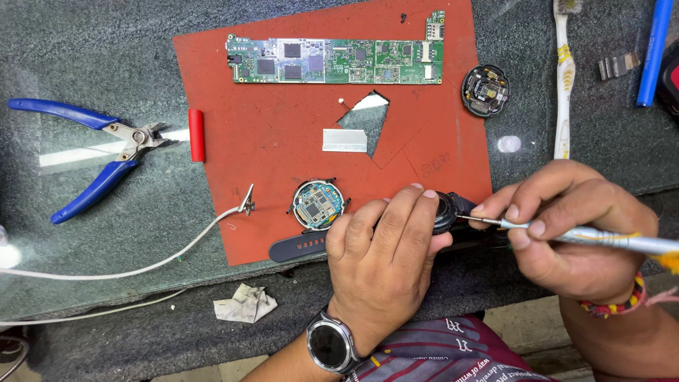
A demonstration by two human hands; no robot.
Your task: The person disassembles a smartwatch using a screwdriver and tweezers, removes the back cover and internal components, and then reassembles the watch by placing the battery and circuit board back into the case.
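My left hand (385,255) presses down on a round black watch case (445,211) at the front edge of the red mat (283,127), fingers curled over it. My right hand (566,226) grips a thin silver screwdriver (608,239) whose tip touches the case's right side. A round circuit module with a blue board (317,205) lies just left of my left hand. A dark watch strap (300,247) sticks out below it. I wear a wristwatch (329,344) on my left wrist.
A long green circuit board (336,60) lies at the mat's far edge. Blue-handled pliers (85,159) and a red tube (196,134) sit left. A round black part (485,90), toothbrush (564,78), blue pen (652,53), white clip lead (177,247) and crumpled tissue (245,303) lie around.
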